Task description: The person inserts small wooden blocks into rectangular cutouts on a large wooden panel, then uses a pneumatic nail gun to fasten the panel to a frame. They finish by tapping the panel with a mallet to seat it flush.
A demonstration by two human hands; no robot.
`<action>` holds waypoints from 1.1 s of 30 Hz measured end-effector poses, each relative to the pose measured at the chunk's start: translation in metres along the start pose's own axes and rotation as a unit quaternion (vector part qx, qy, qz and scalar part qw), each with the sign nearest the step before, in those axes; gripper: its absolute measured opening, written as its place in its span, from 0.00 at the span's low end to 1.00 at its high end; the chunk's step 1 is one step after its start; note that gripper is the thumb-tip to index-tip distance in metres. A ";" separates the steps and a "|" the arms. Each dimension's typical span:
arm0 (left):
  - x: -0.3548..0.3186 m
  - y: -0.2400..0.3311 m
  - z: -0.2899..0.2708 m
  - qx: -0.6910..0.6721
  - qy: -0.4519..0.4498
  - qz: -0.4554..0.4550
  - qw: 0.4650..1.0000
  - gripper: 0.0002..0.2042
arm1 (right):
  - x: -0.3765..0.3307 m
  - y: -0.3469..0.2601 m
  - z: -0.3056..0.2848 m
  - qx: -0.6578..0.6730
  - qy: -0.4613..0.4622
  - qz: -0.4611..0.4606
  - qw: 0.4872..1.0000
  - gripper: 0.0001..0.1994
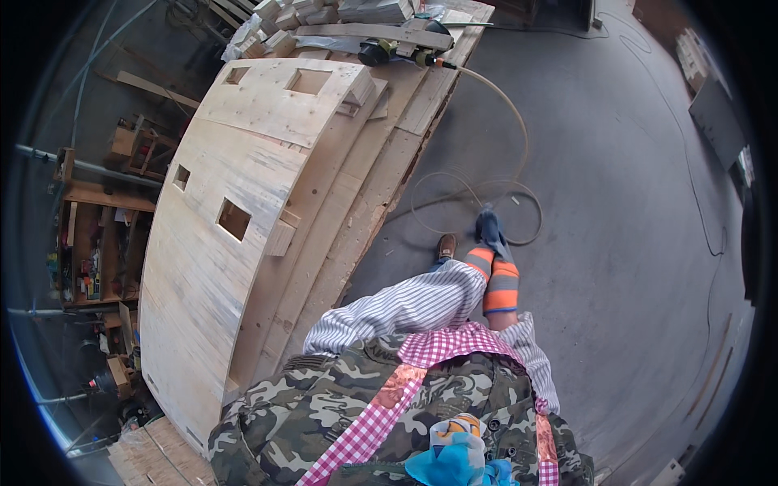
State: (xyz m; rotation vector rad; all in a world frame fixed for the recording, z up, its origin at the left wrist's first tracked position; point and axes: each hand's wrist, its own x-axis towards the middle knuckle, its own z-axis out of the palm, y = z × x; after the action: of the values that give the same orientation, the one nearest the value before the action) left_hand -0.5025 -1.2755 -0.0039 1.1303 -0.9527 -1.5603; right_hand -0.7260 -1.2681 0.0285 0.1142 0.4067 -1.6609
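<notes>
Across the right half of the view lies a grey concrete floor, bare but for a few scuffs and a thin dark cable along its far side. Left of it, a stack of large pale wooden panels runs from the top of the picture down toward the person; the top panel has four rectangular cut-outs and small wooden blocks fixed at its right edge, and it lies on wider boards stepped out beneath it. Beyond the panels on the left stands a wooden shelf crowded with small items too small to tell apart. At the lower edge is the person's own body: a camouflage jacket, a striped sleeve just beside the near end of the panels, and trouser legs with orange bands. A pale hose loops on the floor by the feet and leads up to a power tool lying on the far end of the stack, among short wood offcuts. Neither hand shows, so I cannot tell whether either is open or closed.
</notes>
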 end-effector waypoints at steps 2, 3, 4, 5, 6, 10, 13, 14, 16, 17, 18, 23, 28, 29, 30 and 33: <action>0.040 -0.004 -0.007 -0.021 0.001 0.004 1.000 0.21 | 0.038 -0.028 0.019 -0.329 0.105 0.088 0.934 0.24; 0.055 0.000 -0.022 -0.034 0.025 0.005 0.999 0.21 | 0.051 -0.042 0.024 -0.483 0.112 0.130 0.859 0.25; 0.060 0.020 -0.035 -0.049 0.047 0.002 0.998 0.20 | 0.049 -0.052 0.036 -0.563 0.206 0.122 0.791 0.26; 0.067 0.031 -0.042 -0.046 0.061 0.000 0.997 0.20 | 0.057 -0.053 0.038 -0.583 0.253 0.100 0.766 0.26; 0.068 0.046 -0.033 -0.035 0.065 0.001 0.997 0.20 | 0.057 -0.046 0.041 -0.578 0.279 0.090 0.762 0.27; 0.092 0.069 0.026 -0.032 -0.041 0.015 0.999 0.19 | 0.087 0.022 0.024 -0.566 0.108 0.310 0.756 0.28; 0.139 0.068 -0.017 -0.156 -0.055 0.006 0.986 0.18 | 0.139 -0.015 0.060 -0.424 -0.055 0.245 0.870 0.30; 0.149 0.070 -0.065 -0.223 -0.005 0.004 0.975 0.18 | 0.144 -0.053 0.080 -0.374 0.152 0.115 0.908 0.31; 0.161 0.070 -0.141 -0.163 0.097 -0.009 0.982 0.18 | 0.141 -0.114 0.109 -0.426 0.361 -0.139 0.818 0.30; 0.161 0.071 -0.162 -0.092 0.156 -0.020 0.983 0.19 | 0.139 -0.122 0.113 -0.489 0.389 -0.188 0.758 0.30; 0.163 0.070 -0.170 0.004 0.200 -0.034 0.979 0.19 | 0.136 -0.119 0.110 -0.525 0.371 -0.190 0.742 0.30; 0.162 0.087 -0.067 0.387 -0.011 0.048 0.921 0.20 | 0.148 -0.004 0.059 -0.708 0.008 0.275 0.651 0.30; 0.158 0.174 -0.119 0.287 -0.235 -0.203 0.906 0.21 | 0.198 -0.116 0.153 -0.656 0.126 0.002 0.744 0.30; 0.153 0.189 -0.138 0.320 -0.188 -0.254 0.893 0.21 | 0.197 -0.149 0.174 -0.637 0.187 -0.114 0.739 0.30; 0.150 0.196 -0.142 0.391 -0.092 -0.266 0.876 0.21 | 0.193 -0.168 0.188 -0.615 0.235 -0.224 0.719 0.29; 0.139 0.183 -0.103 0.565 0.071 -0.045 0.821 0.22 | 0.170 -0.148 0.177 -0.667 0.165 -0.288 0.667 0.29</action>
State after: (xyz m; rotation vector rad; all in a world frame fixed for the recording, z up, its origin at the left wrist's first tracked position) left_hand -0.3752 -1.4609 0.1099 2.0696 -1.8211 -0.8509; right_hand -0.8652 -1.4745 0.1702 -0.9188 2.0123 -1.5109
